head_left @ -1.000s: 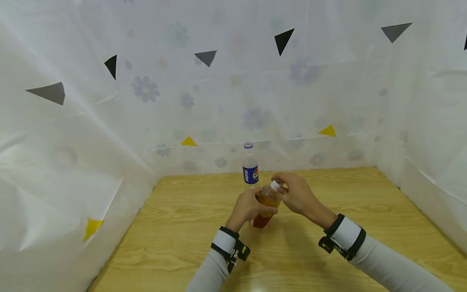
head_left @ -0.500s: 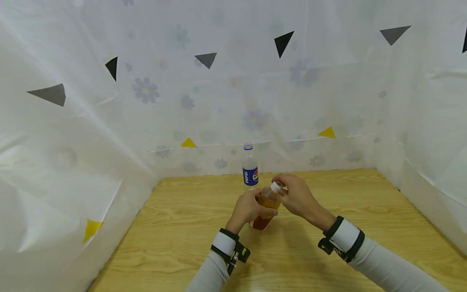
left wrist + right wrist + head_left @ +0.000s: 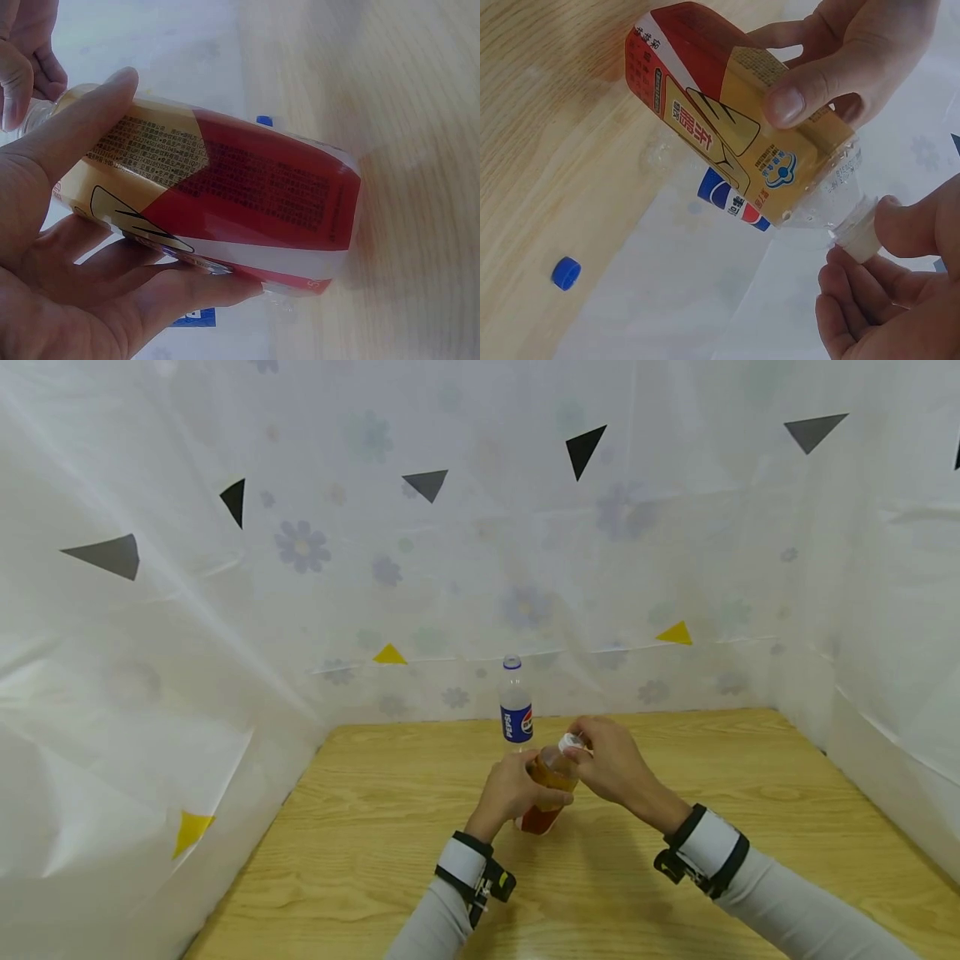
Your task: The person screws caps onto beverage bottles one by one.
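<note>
My left hand [image 3: 510, 789] grips a plastic drink bottle [image 3: 705, 97] with a red and gold label, fingers and thumb wrapped around its middle. The bottle leans with its neck toward the right; whether its base touches the table I cannot tell. At the neck, my right hand [image 3: 611, 764] pinches the white cap [image 3: 861, 238] between thumb and fingers. Just behind stands an upright clear Pepsi bottle [image 3: 516, 723] with a blue label and an uncapped mouth; its lower part is hidden by the left hand and the held bottle.
A blue bottle cap [image 3: 566, 274] lies on the wooden table [image 3: 360, 827], seen in the right wrist view. White flowered sheeting [image 3: 480, 543] with black, grey and yellow triangles encloses the table at the back and sides.
The right hand's fingers have shifted and turned slightly around the white cap. The left hand keeps its grip on the bottle, and the Pepsi bottle stays in place.
</note>
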`<state>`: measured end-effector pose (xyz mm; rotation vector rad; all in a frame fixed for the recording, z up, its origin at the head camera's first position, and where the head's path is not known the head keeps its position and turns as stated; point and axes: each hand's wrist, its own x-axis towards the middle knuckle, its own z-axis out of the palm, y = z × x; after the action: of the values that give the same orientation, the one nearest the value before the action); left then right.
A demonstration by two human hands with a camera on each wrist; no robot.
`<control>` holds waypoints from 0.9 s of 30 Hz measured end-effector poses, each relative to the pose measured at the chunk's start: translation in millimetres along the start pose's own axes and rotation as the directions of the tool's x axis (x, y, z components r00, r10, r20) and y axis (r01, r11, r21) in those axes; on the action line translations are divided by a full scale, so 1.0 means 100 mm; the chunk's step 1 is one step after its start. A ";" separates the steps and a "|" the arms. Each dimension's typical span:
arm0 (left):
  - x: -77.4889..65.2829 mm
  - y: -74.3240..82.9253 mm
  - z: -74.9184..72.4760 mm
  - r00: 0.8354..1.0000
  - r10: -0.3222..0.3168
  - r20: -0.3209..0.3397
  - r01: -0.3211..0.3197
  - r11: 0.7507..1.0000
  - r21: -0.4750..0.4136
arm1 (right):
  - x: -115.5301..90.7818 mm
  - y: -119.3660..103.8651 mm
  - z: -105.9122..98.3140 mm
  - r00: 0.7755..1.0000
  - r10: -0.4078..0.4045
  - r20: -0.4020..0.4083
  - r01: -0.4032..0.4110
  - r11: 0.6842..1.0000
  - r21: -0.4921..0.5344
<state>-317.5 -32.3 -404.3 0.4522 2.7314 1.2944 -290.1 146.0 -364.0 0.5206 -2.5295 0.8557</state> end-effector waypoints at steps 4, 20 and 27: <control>0.00 0.00 0.00 1.000 -0.007 -0.005 0.007 1.000 0.001 | 0.00 0.00 0.01 1.000 0.000 0.005 0.000 1.000 0.008; 0.00 -0.01 0.00 1.000 0.016 -0.015 -0.016 1.000 -0.006 | -0.06 -0.04 -0.01 1.000 -0.014 0.020 0.013 0.999 0.051; -0.01 -0.01 0.00 1.000 0.003 -0.012 -0.003 1.000 -0.011 | -0.06 -0.03 0.00 1.000 -0.028 0.004 0.028 0.998 0.057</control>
<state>-317.1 -33.2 -405.0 0.4492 2.7326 1.3171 -283.6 145.2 -366.1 0.5751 -2.5024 0.9195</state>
